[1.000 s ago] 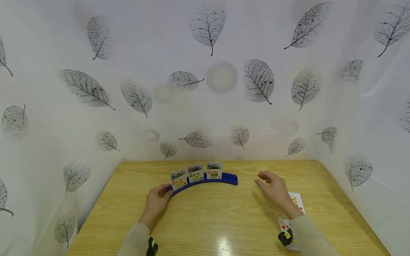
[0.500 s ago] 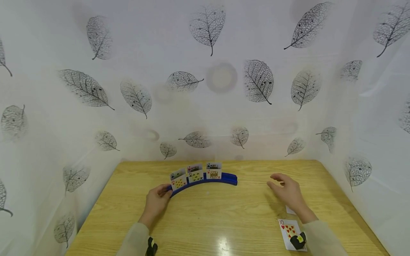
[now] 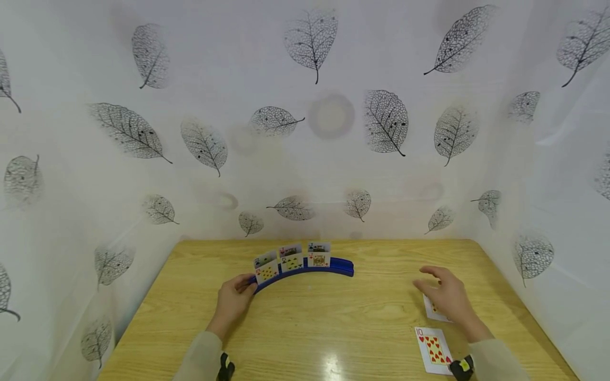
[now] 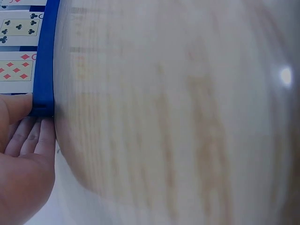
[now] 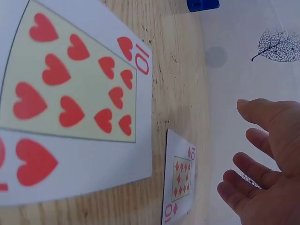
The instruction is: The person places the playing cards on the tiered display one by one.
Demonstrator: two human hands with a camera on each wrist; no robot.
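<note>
A curved blue card holder (image 3: 341,266) stands toward the back of the table, bearing two rows of playing cards. Its front row shows a diamonds card (image 3: 267,272), a clubs card (image 3: 292,263) and a face card (image 3: 318,260). My left hand (image 3: 233,299) grips the holder's left end, thumb on the near side, fingers beneath in the left wrist view. Over the table at right, my right hand (image 3: 448,296) has relaxed, spread fingers and holds nothing. It partly covers the ten of diamonds (image 5: 180,178). Closer to me lies the ten of hearts (image 3: 433,349), face up.
The wooden table (image 3: 305,328) is ringed by a white curtain (image 3: 329,169) with leaf prints at the back and sides. Black wrist straps sit at both sleeves. The holder's right end carries no cards.
My right hand has moved right and toward me, away from the holder, uncovering the ten of hearts. The left hand and the holder have stayed put.
</note>
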